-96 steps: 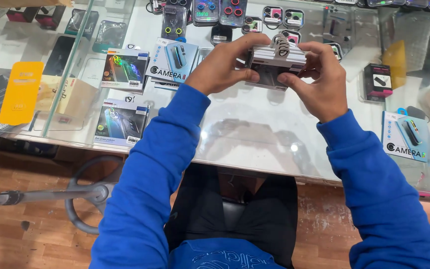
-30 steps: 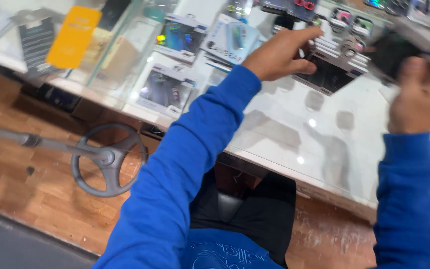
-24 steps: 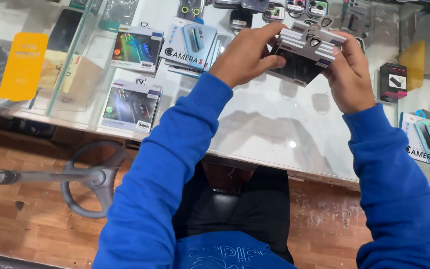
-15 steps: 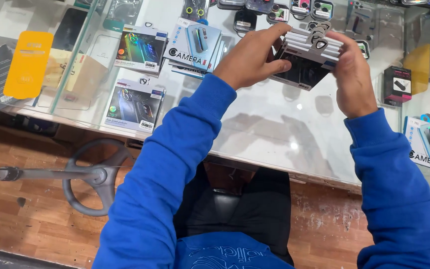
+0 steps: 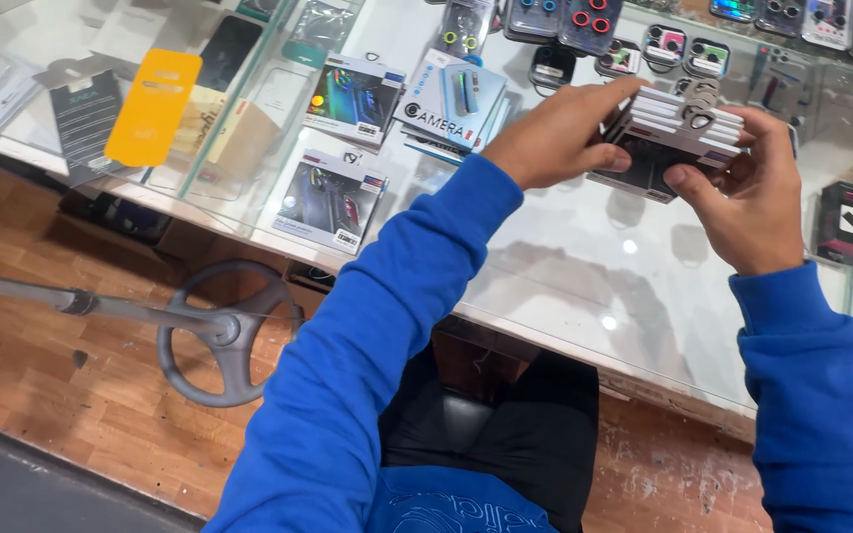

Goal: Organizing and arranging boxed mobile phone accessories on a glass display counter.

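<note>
Both hands hold one stack of flat white-and-black accessory packs above a glass display counter. My left hand grips the stack's left end, thumb underneath and fingers over the top. My right hand clasps the right end, thumb pressed on the dark front face. Blue sleeves cover both arms. The stack is level and lifted slightly off the glass. Its underside is hidden.
Under the glass lie boxed camera-lens protectors, a colourful box, another box, a yellow phone case and rows of small lens packs. A black box rests at right. A round grey stool base stands on the wooden floor.
A second ago my right hand held the stack away to the right, left hand apart. They came together again, and the view swung back to the counter; both hands now grip the stack.
</note>
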